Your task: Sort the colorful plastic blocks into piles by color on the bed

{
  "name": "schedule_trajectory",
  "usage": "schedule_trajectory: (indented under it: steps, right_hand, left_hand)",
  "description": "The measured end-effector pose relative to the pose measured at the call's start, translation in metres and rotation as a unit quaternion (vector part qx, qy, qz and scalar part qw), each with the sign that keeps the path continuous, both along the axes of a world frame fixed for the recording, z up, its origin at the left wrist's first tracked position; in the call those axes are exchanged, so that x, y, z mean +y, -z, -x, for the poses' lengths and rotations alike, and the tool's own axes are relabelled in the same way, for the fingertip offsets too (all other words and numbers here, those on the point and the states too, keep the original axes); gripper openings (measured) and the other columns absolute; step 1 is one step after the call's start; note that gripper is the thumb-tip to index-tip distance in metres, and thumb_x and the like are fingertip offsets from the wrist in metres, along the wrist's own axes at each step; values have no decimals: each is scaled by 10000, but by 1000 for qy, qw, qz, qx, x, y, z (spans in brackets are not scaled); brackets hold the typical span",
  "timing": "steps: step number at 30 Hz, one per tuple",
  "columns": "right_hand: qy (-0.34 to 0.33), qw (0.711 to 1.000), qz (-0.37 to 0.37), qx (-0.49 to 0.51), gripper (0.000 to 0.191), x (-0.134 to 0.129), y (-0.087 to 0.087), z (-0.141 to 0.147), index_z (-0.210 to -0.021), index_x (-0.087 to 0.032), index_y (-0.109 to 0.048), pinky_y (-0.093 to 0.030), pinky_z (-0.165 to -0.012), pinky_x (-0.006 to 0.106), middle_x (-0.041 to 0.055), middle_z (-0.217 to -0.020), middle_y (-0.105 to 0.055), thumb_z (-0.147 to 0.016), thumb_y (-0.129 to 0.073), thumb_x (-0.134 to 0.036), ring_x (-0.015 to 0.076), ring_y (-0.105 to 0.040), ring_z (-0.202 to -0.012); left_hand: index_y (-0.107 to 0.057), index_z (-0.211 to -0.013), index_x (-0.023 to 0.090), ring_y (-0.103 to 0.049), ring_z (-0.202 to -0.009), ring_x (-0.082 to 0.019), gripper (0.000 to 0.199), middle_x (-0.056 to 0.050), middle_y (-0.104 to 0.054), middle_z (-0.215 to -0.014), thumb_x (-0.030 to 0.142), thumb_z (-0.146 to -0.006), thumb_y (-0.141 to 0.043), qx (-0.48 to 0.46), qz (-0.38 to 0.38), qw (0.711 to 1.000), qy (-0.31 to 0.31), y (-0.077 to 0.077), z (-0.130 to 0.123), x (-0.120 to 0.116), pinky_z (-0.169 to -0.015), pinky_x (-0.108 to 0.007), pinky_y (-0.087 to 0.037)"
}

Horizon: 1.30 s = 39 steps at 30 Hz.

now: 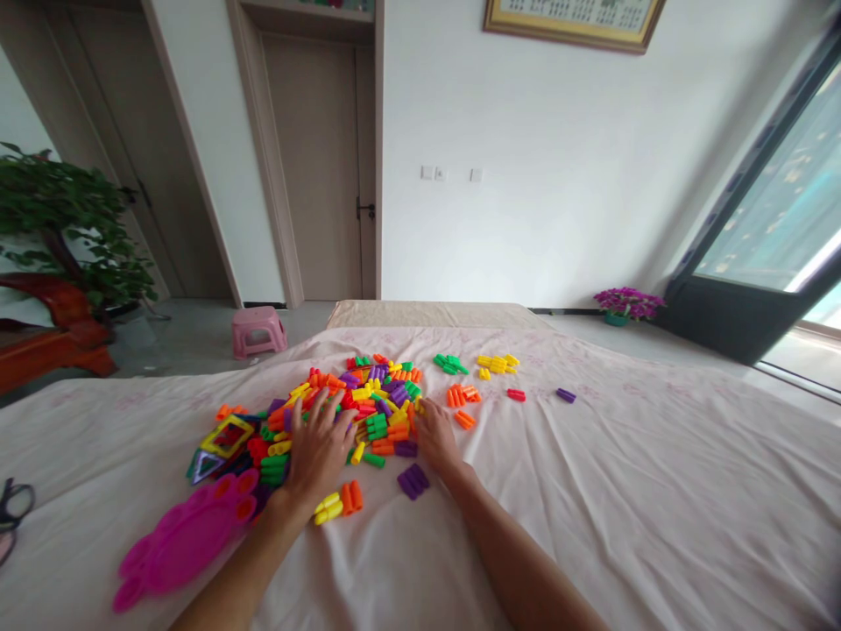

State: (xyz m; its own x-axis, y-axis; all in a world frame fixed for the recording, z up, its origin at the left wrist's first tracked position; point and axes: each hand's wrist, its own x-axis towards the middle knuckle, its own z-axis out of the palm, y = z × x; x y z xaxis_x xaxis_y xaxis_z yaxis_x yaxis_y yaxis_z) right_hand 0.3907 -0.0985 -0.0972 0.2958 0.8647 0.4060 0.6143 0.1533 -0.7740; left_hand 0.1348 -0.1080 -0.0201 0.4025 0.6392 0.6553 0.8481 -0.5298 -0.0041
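A heap of colourful plastic building pieces [376, 427], shaped like joined short tubes, lies on a cloth-covered surface. My left hand [321, 445] rests palm down on the heap's left part, fingers spread over red, orange and yellow pieces. At the heap's right edge is my right hand [439, 440], its fingers bent inward beside yellow and orange pieces. Its fingertips are partly hidden, so what they hold cannot be made out. Between my forearms lie a purple piece [413, 481], a yellow piece [328, 507] and an orange piece [352, 497].
Sorted beyond my right hand are green [450, 364], yellow [498, 365] and orange pieces [463, 396], plus a red piece [516, 395] and a purple one [566, 396]. A magenta tray [187, 545], magnetic frame tiles [227, 436] and eyeglasses [16, 504] are at left.
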Motion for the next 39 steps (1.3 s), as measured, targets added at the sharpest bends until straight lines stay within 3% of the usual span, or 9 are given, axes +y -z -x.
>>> schedule_trajectory:
  steps: [6, 10, 14, 19, 22, 26, 32, 39]
  right_hand:
    - [-102, 992, -29, -64, 575, 8, -3, 2, -1400, -211, -633, -501, -1128, 473, 147, -1418, -655, -827, -661, -179, 302, -620, -1324]
    - [-61, 995, -27, -70, 463, 3, -4, -1, -1303, -208, -665, -595, -931, 399, 135, -1265, -693, -849, -606, -138, 263, -717, -1101]
    - [-32, 996, -7, -88, 290, -2, -9, -5, -1139, -204, -731, -591, -822, 380, 107, -1069, -745, -886, -596, -161, 242, -730, -876]
    - [-25, 995, -91, 14, 219, -4, -19, -3, -1059, -219, -756, -590, -781, 347, 78, -981, -778, -931, -581, -244, 233, -730, -881]
    - [-66, 986, -137, 68, 180, -10, -28, 7, -1014, -221, -763, -590, -756, 322, 66, -961, -778, -944, -614, -293, 213, -729, -857]
    - [-146, 976, -139, 83, 135, -23, -40, 26, -949, -228, -775, -596, -799, 317, 48, -928, -781, -933, -657, -291, 200, -728, -855]
    - [-207, 967, -57, 136, 227, -29, -40, 44, -1047, -227, -793, -619, -817, 344, 62, -1004, -804, -894, -690, -361, 224, -749, -898]
    - [-137, 972, -32, 189, 267, -12, -27, 22, -983, -213, -793, -626, -788, 376, 70, -932, -809, -854, -710, -432, 248, -752, -859]
  left_hand:
    - [-788, -1102, 285, -643, -1315, -300, 242, -65, -759, -1332, 189, -958, -618, -50, -8, 996, 75, 20, -26, -28, -1177, -601, -419]
    - [-785, -1067, 268, -679, -1252, -270, 256, -50, -783, -1270, 124, -932, -623, -60, 5, 994, 89, 32, -27, -24, -1142, -552, -465]
    - [-772, -1086, 259, -696, -1214, -253, 260, -50, -798, -1216, 124, -955, -592, -69, 1, 993, 92, 34, -21, -21, -1147, -540, -460]
    - [-685, -1293, 265, -717, -1179, -235, 355, -48, -796, -1233, 144, -978, -577, -99, -9, 990, 100, 35, -19, -20, -1124, -520, -479]
    - [-547, -1479, 254, -719, -1188, -238, 487, -79, -772, -1304, 200, -996, -584, -122, -21, 987, 98, 35, -18, -19, -1085, -496, -516]
    - [-389, -1606, 267, -720, -1182, -257, 634, -101, -751, -1345, 275, -1004, -589, -144, -5, 985, 98, 33, -18, -19, -1031, -480, -555]
    - [-654, -1342, 250, -751, -1011, -250, 344, -83, -811, -1110, 303, -1011, -575, -132, 9, 987, 94, 33, -16, -16, -998, -467, -557]
    - [-685, -1222, 239, -760, -973, -234, 253, -75, -823, -1081, 333, -1014, -576, -128, 11, 989, 75, 37, -11, -13, -1102, -497, -484]
